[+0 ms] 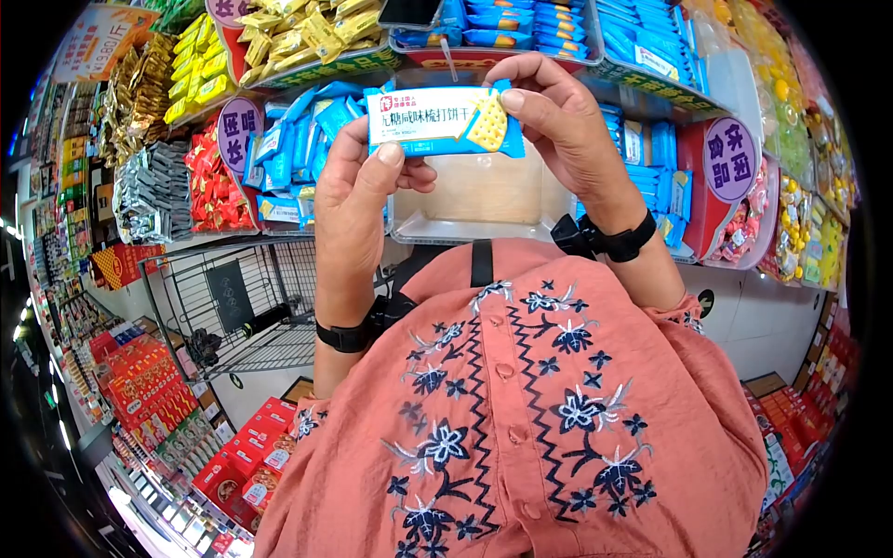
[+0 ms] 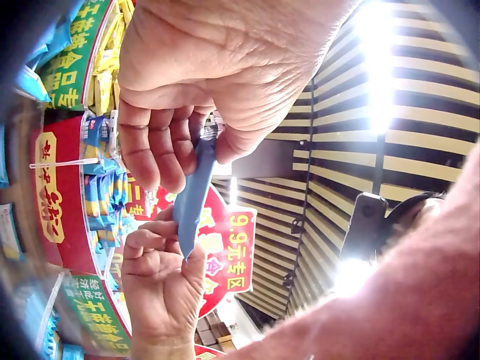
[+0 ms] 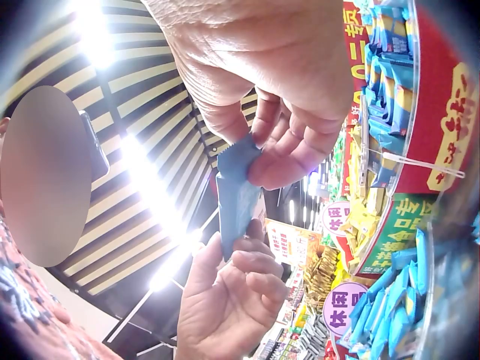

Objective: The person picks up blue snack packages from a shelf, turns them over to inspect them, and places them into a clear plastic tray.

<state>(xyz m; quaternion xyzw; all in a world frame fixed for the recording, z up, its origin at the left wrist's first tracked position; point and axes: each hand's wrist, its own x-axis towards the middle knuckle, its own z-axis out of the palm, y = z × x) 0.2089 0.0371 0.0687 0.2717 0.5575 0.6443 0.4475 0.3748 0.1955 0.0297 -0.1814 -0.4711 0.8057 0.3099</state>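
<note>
A blue and white packet (image 1: 437,126) with a picture of crackers is held up level between both hands, its printed face toward the head camera. The left hand (image 1: 358,186) pinches its left end, thumb on the front. At the packet's right end, the right hand (image 1: 572,130) grips the upper corner between thumb and fingers. In the left wrist view the packet (image 2: 196,195) shows edge-on between the left hand (image 2: 210,82) and the right hand (image 2: 161,292). The right wrist view shows its plain blue side (image 3: 238,195), the right hand (image 3: 270,82) above and left hand (image 3: 229,307) below.
Below the packet is a clear bin (image 1: 474,232) with a tan bottom. Bins of blue packets (image 1: 298,139), red packets (image 1: 219,181) and yellow packets (image 1: 307,37) surround it. A wire shopping cart (image 1: 233,298) stands at lower left. A dark device (image 1: 409,13) lies at the top.
</note>
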